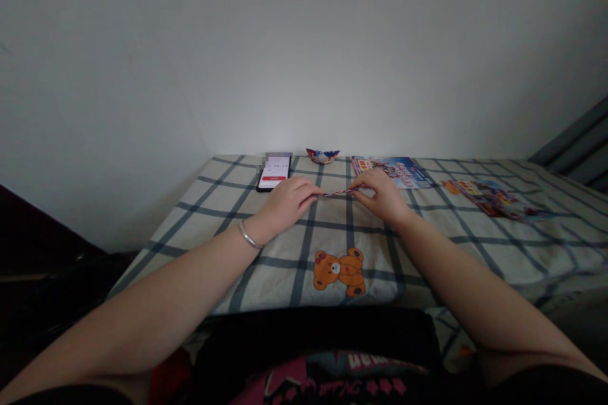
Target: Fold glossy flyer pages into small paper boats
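A thin strip of coloured printed paper [335, 193], seen nearly edge-on, stretches between my two hands just above the checked cloth. My left hand [289, 204], with a silver bangle at the wrist, pinches its left end. The right end is pinched between thumb and fingers of my right hand [381, 195]. How the paper is folded cannot be made out from this angle. Behind it, close to the wall, stands a small folded paper boat [323, 156] in red, white and blue print.
A phone [274, 176] with a lit screen lies behind my left hand. One printed leaflet [401, 172] lies flat behind my right hand, and another leaflet [501, 198] is farther right. The checked tablecloth [280, 266] bears a bear print. A white wall [304, 50] closes off the back.
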`<action>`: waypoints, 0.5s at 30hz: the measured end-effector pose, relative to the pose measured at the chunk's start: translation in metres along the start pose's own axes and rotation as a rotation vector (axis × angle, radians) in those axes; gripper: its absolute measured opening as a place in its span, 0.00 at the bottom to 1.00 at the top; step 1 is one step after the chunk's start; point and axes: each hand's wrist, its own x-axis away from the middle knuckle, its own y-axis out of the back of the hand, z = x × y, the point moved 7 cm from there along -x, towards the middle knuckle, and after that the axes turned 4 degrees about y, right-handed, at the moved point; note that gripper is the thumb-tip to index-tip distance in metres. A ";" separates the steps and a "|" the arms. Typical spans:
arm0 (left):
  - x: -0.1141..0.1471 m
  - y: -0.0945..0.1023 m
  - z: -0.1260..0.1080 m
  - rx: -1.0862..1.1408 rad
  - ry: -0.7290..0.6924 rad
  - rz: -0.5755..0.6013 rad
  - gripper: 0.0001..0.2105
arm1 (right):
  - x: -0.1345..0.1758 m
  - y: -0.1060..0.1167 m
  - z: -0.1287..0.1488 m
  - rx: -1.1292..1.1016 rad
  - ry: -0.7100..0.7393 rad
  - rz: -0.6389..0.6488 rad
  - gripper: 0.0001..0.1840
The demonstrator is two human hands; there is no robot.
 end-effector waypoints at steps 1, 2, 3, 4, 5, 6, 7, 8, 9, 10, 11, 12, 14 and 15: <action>0.000 0.000 0.001 -0.014 -0.001 0.004 0.07 | 0.000 -0.002 0.001 0.006 0.024 0.024 0.04; 0.000 -0.001 0.002 -0.025 -0.005 0.011 0.07 | 0.000 -0.004 0.002 0.013 0.044 0.054 0.05; 0.000 -0.002 0.003 -0.034 -0.010 0.021 0.07 | 0.000 -0.006 0.003 0.022 0.060 0.087 0.05; 0.000 -0.003 0.004 -0.043 -0.018 0.032 0.07 | 0.001 -0.008 0.003 0.031 0.072 0.120 0.05; -0.001 -0.005 0.005 -0.052 -0.026 0.047 0.07 | 0.001 -0.010 0.004 0.039 0.083 0.151 0.05; -0.001 -0.006 0.005 -0.057 -0.035 0.067 0.07 | 0.001 -0.012 0.005 0.047 0.092 0.176 0.06; 0.000 -0.008 0.005 -0.060 -0.042 0.091 0.07 | 0.002 -0.014 0.006 0.053 0.100 0.196 0.06; 0.000 -0.010 0.005 -0.061 -0.048 0.118 0.07 | 0.002 -0.015 0.007 0.055 0.109 0.212 0.07; 0.000 -0.012 0.005 -0.062 -0.053 0.148 0.07 | 0.002 -0.016 0.008 0.054 0.116 0.226 0.07; 0.000 -0.014 0.006 -0.063 -0.056 0.180 0.07 | 0.002 -0.018 0.009 0.051 0.124 0.240 0.08; 0.001 -0.016 0.006 -0.065 -0.059 0.209 0.08 | 0.003 -0.020 0.009 0.048 0.131 0.255 0.08; 0.002 -0.018 0.006 -0.070 -0.061 0.235 0.08 | 0.003 -0.022 0.009 0.045 0.138 0.273 0.09; 0.003 -0.022 0.007 -0.093 -0.061 0.278 0.10 | 0.005 -0.027 0.009 0.046 0.151 0.311 0.10; 0.004 -0.023 0.007 -0.110 -0.062 0.296 0.12 | 0.006 -0.029 0.008 0.050 0.157 0.327 0.10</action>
